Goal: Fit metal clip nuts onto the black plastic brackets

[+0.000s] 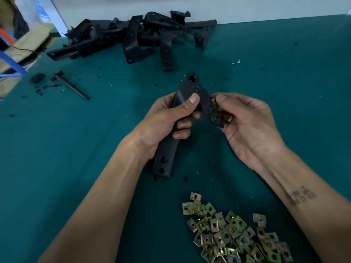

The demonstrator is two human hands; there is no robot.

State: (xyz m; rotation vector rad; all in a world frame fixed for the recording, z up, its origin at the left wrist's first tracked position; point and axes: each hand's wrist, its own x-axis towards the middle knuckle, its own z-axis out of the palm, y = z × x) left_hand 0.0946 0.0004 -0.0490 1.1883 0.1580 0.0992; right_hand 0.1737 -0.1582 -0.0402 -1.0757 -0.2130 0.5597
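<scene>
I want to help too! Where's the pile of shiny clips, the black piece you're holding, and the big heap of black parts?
pile of clip nuts (235,234), head view, middle of the heap.
black bracket (187,88), head view, upper end above the thumb.
heap of black brackets (133,37), head view, centre of the heap.

a teal table mat (284,76) carries scattered black plastic scraps (38,77) and a slim black rod (73,87); cardboard (22,44) sits far left.
</scene>
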